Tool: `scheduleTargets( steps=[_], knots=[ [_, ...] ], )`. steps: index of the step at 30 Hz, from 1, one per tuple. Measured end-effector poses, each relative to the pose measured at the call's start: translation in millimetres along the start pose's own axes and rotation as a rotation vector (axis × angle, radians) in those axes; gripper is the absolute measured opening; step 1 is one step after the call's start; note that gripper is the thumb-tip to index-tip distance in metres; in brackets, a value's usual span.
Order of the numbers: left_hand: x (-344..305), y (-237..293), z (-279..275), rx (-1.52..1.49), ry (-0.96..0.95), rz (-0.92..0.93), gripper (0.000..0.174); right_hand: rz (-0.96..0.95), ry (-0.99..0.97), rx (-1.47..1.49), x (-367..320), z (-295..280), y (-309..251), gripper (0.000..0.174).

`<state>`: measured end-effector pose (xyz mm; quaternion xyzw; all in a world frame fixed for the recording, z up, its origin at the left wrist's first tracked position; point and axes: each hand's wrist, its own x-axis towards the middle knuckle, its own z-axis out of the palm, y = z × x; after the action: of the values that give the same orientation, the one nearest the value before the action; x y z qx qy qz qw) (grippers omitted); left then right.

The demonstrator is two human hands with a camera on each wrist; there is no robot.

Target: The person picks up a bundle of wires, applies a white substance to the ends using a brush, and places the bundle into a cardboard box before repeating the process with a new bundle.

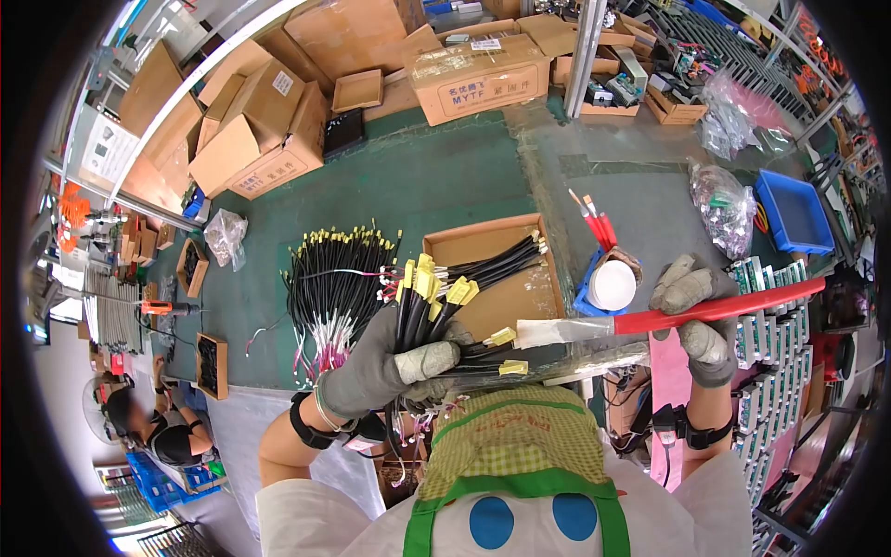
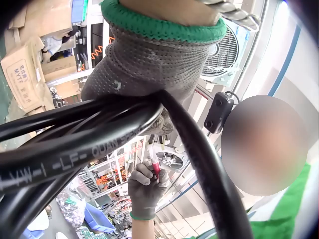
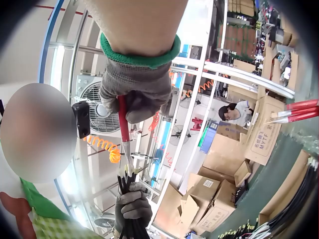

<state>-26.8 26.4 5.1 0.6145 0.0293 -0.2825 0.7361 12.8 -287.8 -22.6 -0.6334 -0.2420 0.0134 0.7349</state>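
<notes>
While the left hand (image 1: 357,373) grasps a bundle of black cables (image 1: 408,325), its palm is hidden, and in the left wrist view thick cable crosses in front of the glove. The right hand (image 1: 707,343) grips a red-handled brush (image 1: 650,320) between thumb and fingers; its pale end reaches toward the bundle, but whether bristles touch cable cannot be told. Held just above the apron's (image 1: 510,478) top edge, the cables are glossy black, with yellow tags wrapped near their upper ends and thin wires hanging below the fist. Printing on one jacket is only partly legible. Behind the bundle, a shallow cardboard tray (image 1: 455,243) holds more black cables with white-tipped ends, its near side partly covered. A blue holder (image 1: 584,299) beside it surrounds a white round object (image 1: 613,285), and red-handled brushes (image 1: 600,225) stand at its back. Left of the tray lies a fanned pile of yellow-tagged cables (image 1: 336,278). Farther off are a blue bin (image 1: 794,215), a clear bag of small parts (image 1: 722,212) whose contents are unclear, and a carton marked MYTF (image 1: 480,82).
</notes>
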Motion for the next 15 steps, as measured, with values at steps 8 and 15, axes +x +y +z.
scheduleTargets(
  steps=[8,15],
  knots=[
    [9.1,-5.0,0.4,0.053,-0.06,-0.014,0.029,-0.009,0.033,-0.045,-5.4,-3.2,-3.0,0.037],
    [18.3,-15.7,-2.8,0.079,-0.081,0.022,0.051,0.243,0.633,-0.241,-45.3,-62.8,77.2,0.021]
  ],
)
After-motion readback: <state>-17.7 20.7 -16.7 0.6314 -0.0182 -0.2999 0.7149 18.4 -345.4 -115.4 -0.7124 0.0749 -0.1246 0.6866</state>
